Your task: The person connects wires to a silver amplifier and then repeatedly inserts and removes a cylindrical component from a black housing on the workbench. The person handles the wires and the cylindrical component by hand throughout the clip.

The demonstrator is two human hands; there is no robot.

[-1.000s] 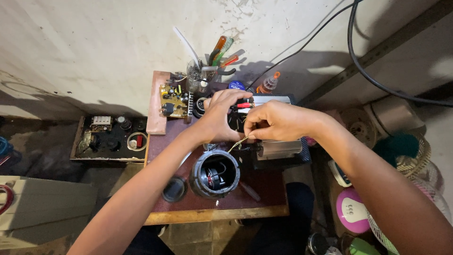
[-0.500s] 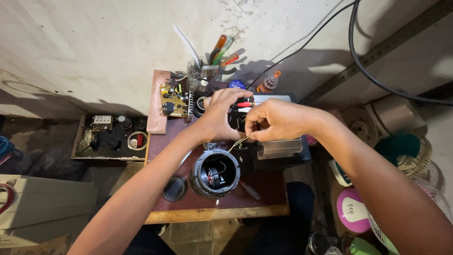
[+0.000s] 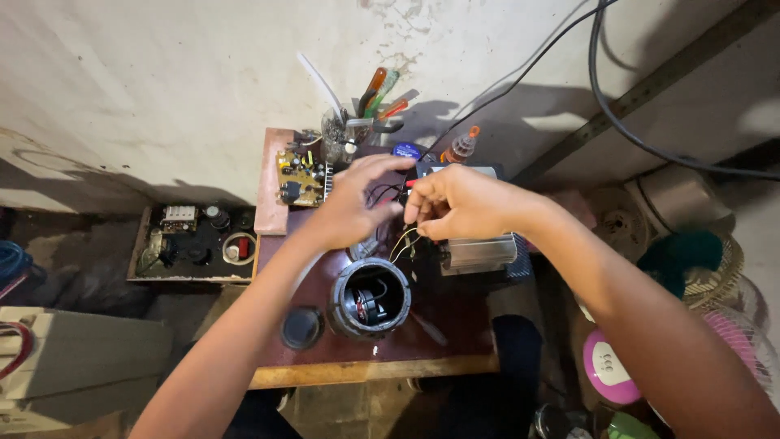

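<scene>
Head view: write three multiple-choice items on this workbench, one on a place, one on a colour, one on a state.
1. Where does the green circuit board lie?
A. at the far left corner of the small table, near the wall
B. inside the round housing
C. on the floor at the right

2. What colour is the round lid left of the round housing?
A. white
B. black
C. yellow

3. In what state is the round housing?
A. capped shut
B. lying on its side
C. open on top, parts showing inside

Key: 1 A, the board sits beside the jar of screwdrivers by the wall. 2 B, the lid is dark against the brown top. 3 C, its opening faces up below the left hand and right hand, which pinch thin wires.
</scene>
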